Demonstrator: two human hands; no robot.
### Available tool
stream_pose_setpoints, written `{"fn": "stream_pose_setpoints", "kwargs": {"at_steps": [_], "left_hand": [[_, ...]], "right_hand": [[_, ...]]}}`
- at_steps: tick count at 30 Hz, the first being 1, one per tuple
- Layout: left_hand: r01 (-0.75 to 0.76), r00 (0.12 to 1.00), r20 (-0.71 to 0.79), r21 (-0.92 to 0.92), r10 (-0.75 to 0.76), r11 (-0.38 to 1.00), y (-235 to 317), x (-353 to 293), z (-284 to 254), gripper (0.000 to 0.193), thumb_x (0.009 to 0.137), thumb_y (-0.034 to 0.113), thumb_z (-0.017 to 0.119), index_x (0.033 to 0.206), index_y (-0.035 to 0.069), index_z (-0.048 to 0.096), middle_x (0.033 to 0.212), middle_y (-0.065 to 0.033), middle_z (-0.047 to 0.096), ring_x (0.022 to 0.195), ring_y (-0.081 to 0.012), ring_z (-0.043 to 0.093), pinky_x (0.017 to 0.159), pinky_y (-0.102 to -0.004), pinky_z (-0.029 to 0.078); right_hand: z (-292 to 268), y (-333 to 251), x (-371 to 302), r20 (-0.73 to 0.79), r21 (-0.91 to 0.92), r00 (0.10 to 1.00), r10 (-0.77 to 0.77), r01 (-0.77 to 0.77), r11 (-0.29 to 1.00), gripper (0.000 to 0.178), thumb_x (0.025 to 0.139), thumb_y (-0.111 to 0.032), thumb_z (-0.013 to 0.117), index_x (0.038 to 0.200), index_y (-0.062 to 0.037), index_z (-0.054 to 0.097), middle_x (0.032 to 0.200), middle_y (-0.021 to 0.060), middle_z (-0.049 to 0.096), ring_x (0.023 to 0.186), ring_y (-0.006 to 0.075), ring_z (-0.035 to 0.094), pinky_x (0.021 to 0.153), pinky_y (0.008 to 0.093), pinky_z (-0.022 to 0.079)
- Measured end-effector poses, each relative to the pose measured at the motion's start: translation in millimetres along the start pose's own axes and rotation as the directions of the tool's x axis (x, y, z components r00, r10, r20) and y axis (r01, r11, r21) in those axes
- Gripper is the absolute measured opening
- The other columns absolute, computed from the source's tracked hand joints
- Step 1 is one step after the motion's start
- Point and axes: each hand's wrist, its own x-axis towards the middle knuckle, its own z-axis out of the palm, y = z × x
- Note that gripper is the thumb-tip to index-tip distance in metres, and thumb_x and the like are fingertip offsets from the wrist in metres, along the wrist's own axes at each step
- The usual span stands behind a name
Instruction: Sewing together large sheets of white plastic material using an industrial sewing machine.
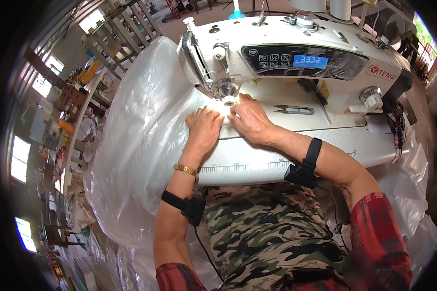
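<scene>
We cannot make out the needle under the sewing machine (pixel 296 58) head; glare from its lamp washes out the spot at our fingertips (pixel 226 112). Whatever our hands press there is bleached white, so its edges are lost. The thread cones (pixel 341 7) on top are cut off by the upper edge. Our elbows run out at the lower edge. The clear plastic sheet (pixel 141 140) covers the surface to our left. The shelves (pixel 116 34) beyond hold things too small and bent to tell.
</scene>
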Motion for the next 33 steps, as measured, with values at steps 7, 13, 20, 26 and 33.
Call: {"fn": "stream_pose_setpoints", "kwargs": {"at_steps": [7,13,20,26,33], "left_hand": [[0.083,0.996,0.027,0.033,-0.084,0.996,8.1,3.2,-3.5,0.025,0.086,0.027,0.064,0.083,0.003,0.061,0.091,-0.0103,0.059,0.09,-0.0272,0.057,0.092,-0.043,0.034],[0.122,0.986,-0.097,-0.119,-0.133,0.985,9.3,6.2,2.4,0.02,0.076,0.012,0.072,0.082,-0.001,0.058,0.082,-0.0125,0.062,0.076,-0.0296,0.062,0.075,-0.0401,0.048],[0.036,0.986,-0.158,-0.116,-0.054,0.993,10.2,4.4,4.1,0.015,0.077,0.004,0.068,0.082,-0.003,0.056,0.081,-0.0146,0.061,0.076,-0.0316,0.062,0.072,-0.0405,0.048],[-0.156,0.98,-0.117,0.035,0.159,0.987,20.1,1.5,-11.7,0.007,0.08,0.001,0.064,0.081,-0.001,0.058,0.083,-0.0144,0.058,0.081,-0.0342,0.056,0.076,-0.0436,0.044],[-0.311,0.948,0.003,0.223,0.318,0.924,21.5,-6.1,-19.3,0.003,0.078,-0.001,0.063,0.081,0.0,0.063,0.086,-0.01,0.059,0.086,-0.0289,0.057,0.081,-0.0397,0.046]], "right_hand": [[1.3,-1.9,1.8,0.05,-0.072,0.998,0.038,-0.034,0.997,0.018,0.083,-0.016,0.062,0.08,0.0017,0.067,0.103,0.0231,0.058,0.104,0.0358,0.053,0.088,0.0471,0.044],[6.6,2.5,1.0,-0.021,-0.017,0.999,0.037,-0.037,0.999,0.015,0.081,-0.01,0.063,0.091,0.001,0.066,0.105,0.0227,0.058,0.104,0.0357,0.053,0.09,0.0461,0.044],[3.8,2.6,-0.2,-0.01,-0.111,0.993,-0.116,0.114,0.987,0.009,0.08,-0.006,0.063,0.087,-0.0017,0.066,0.093,0.0169,0.061,0.095,0.0326,0.058,0.083,0.0443,0.047],[-6.1,4.0,-4.7,0.056,-0.161,0.983,-0.175,0.182,0.97,0.01,0.082,-0.01,0.062,0.081,-0.0014,0.066,0.092,0.0147,0.061,0.094,0.0309,0.058,0.08,0.0432,0.048],[-7.7,0.3,-7.2,0.105,-0.325,0.982,-0.154,0.181,0.928,0.013,0.082,-0.013,0.06,0.082,-0.0046,0.07,0.096,0.0113,0.064,0.1,0.0255,0.06,0.084,0.0413,0.047]]}}
